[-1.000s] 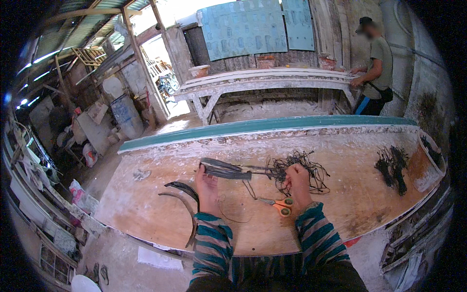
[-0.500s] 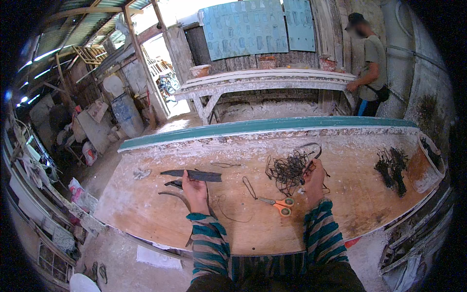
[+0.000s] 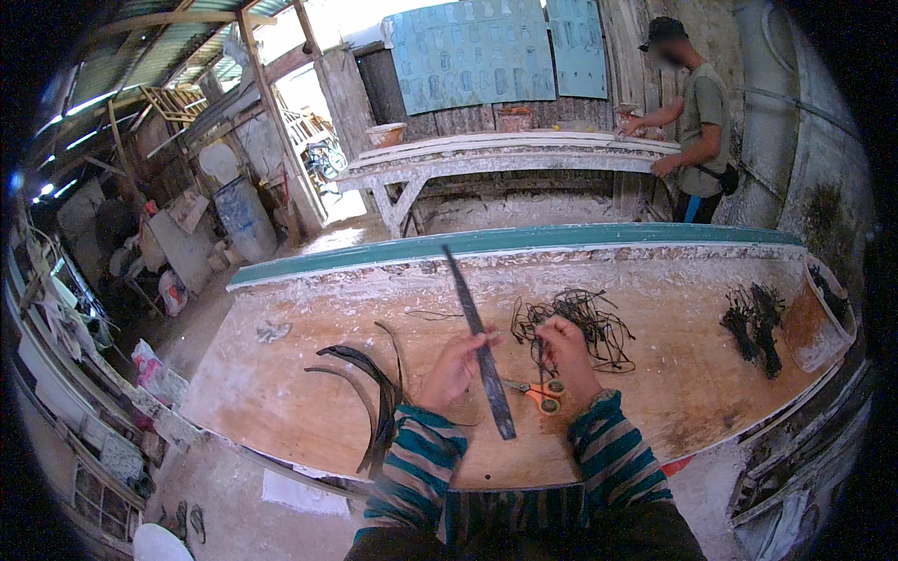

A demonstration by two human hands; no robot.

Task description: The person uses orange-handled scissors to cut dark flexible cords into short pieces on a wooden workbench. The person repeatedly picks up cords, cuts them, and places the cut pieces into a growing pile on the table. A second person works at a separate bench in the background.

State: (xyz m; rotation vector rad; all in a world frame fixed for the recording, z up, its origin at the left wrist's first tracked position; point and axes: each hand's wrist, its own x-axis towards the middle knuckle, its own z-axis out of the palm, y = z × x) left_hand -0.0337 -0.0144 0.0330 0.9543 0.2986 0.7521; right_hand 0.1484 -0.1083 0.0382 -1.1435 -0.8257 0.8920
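Note:
My left hand (image 3: 453,370) grips a long black rubber-like strip (image 3: 495,402), which stands at a slant above the table, its narrow tip pointing away from me. Close by on the right, my right hand (image 3: 567,352) is closed in a pinch on a thin black strip that hangs from the fingers. Below it lie scissors with orange handles (image 3: 548,403), partly covered. A tangled pile of thin black bands (image 3: 599,327) sits just beyond my right hand. Several curved black strips (image 3: 382,402) lie left of my left forearm.
The wooden tabletop (image 3: 253,393) has a green-edged ledge (image 3: 524,242) along its far side. Black bundles (image 3: 756,327) lie at the right beside a tipped bucket (image 3: 810,327). A co-worker (image 3: 703,122) stands at a whitish bench (image 3: 440,166) beyond.
My left hand moved right and turned the strip from lying sideways to pointing away. My right hand came left from the pile to near the strip. The co-worker reaches over the far bench.

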